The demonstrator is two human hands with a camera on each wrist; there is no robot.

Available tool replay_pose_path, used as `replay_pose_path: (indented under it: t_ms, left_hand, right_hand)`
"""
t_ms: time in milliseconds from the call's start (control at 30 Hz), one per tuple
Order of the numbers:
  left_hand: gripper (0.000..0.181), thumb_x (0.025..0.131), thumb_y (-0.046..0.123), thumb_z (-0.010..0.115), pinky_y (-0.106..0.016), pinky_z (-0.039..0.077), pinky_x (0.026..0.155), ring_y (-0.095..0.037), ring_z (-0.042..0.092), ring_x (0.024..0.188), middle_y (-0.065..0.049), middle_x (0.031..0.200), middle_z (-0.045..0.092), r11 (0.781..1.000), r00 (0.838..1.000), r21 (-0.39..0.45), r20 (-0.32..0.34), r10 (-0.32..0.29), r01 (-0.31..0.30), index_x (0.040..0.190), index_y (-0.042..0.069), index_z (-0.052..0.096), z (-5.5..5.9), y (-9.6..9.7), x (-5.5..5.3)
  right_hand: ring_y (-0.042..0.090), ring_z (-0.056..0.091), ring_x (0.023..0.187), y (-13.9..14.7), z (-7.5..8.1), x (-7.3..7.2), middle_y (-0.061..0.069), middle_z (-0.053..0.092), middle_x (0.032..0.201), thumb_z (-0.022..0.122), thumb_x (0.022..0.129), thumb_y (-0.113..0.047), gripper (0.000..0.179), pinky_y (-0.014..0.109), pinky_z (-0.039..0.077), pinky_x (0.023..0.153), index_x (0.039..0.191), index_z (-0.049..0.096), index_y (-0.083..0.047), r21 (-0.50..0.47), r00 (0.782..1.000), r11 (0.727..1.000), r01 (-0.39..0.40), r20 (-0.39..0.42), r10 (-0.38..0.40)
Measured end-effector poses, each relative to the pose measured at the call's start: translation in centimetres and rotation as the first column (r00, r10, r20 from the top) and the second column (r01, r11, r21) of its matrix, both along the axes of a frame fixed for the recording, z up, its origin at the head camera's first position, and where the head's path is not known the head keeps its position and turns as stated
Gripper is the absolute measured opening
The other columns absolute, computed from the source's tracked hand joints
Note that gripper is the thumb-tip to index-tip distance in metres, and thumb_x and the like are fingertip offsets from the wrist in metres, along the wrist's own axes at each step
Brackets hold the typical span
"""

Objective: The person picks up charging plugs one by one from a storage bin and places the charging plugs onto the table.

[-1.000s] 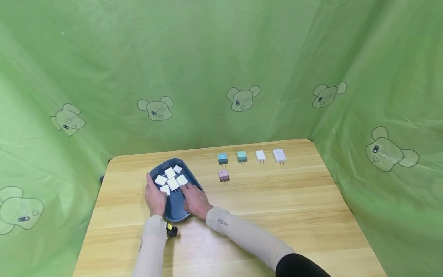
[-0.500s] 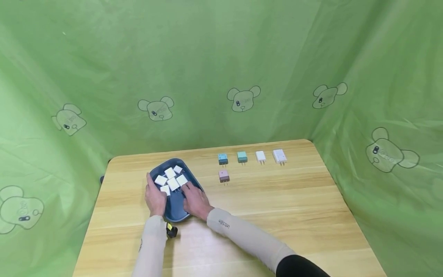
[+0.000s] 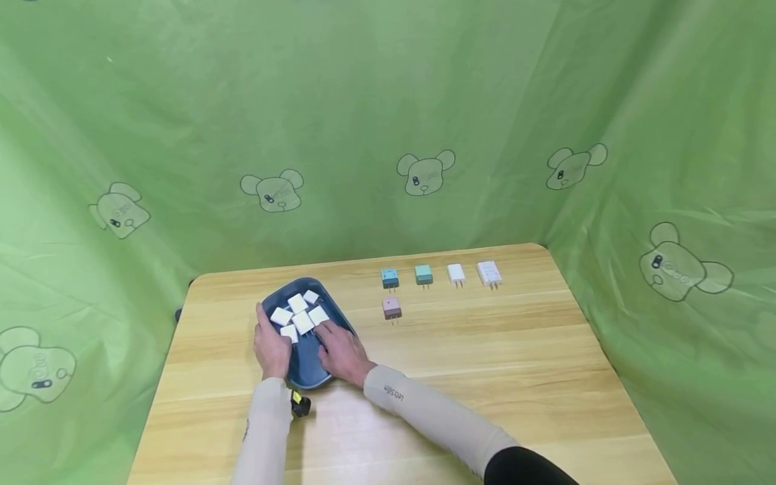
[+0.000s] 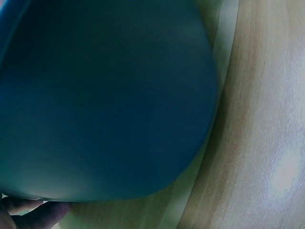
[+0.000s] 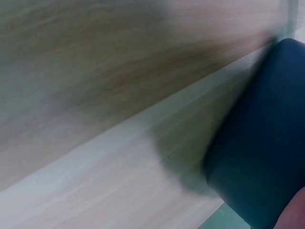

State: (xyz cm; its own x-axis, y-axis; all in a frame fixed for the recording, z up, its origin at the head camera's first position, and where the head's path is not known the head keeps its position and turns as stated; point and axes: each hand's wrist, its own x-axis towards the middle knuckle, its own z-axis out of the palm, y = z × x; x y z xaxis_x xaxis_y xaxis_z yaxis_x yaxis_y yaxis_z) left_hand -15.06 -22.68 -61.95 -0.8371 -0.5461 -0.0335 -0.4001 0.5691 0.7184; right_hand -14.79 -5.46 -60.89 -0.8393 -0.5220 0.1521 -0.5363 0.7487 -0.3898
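Note:
In the head view, my left hand grips the left side of a dark blue tray, thumb over the rim and fingers along the outside. Several white plug chargers lie jumbled in the tray's far half. My right hand reaches over the right rim, fingertips right at the near edge of a white charger; I cannot tell whether it pinches that one. The left wrist view is filled by the tray's outer wall, with fingertips at its lower edge. In the right wrist view the tray hides the fingers.
At the table's back stand a blue charger, a green charger, a small white charger and a larger white one in a row. Below the blue one lies a pink charger. Green curtains enclose the wooden table.
My right fingers have shifted very slightly within the tray. The left hand, tray and lined-up chargers stay where they were.

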Motion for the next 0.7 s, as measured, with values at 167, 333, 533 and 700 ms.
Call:
replay_pose_path:
  t_ms: [167,333,533,700]
  left_hand:
    - [0.102,0.077,-0.011,0.06,-0.062,0.045,0.108,-0.053,0.054,0.124,-0.034,0.142,0.051,1.0,1.0,0.004,0.0,0.002,-0.002,0.164,0.016,0.014,-0.01,0.01,-0.04]
    - [0.102,0.077,-0.011,0.061,-0.062,0.045,0.109,-0.054,0.054,0.124,-0.034,0.143,0.051,1.0,1.0,0.006,-0.004,0.001,-0.001,0.164,0.015,0.014,0.02,-0.04,-0.05]
    - [0.103,0.077,-0.011,0.061,-0.063,0.044,0.109,-0.054,0.054,0.125,-0.034,0.143,0.051,1.0,1.0,0.01,0.012,0.005,-0.005,0.164,0.016,0.013,0.13,0.0,-0.02]
    - [0.103,0.077,-0.011,0.061,-0.063,0.044,0.109,-0.054,0.054,0.125,-0.034,0.143,0.051,1.0,1.0,0.013,0.024,0.005,-0.005,0.164,0.017,0.012,0.14,0.07,-0.03]
  right_hand:
    - [0.016,0.068,0.111,0.13,-0.08,-0.03,-0.001,0.065,0.13,0.064,0.093,-0.019,0.039,0.032,0.058,0.097,0.132,0.065,-0.016,-0.029,0.999,0.999,-0.034,-0.012,0.034]
    - [0.017,0.067,0.116,0.26,-0.18,0.01,0.0,0.064,0.136,0.062,0.096,-0.021,0.034,0.031,0.057,0.1,0.129,0.07,-0.02,-0.008,0.996,0.998,-0.066,-0.056,0.065]
    - [0.018,0.066,0.118,0.45,-0.08,0.07,0.001,0.061,0.14,0.065,0.095,-0.023,0.031,0.032,0.056,0.102,0.125,0.072,-0.02,0.026,0.996,0.997,-0.078,-0.05,0.08]
    - [0.022,0.064,0.121,0.42,0.03,0.0,0.003,0.058,0.146,0.069,0.089,-0.014,0.04,0.036,0.055,0.105,0.129,0.07,-0.019,0.019,0.998,0.998,-0.068,0.018,0.067]
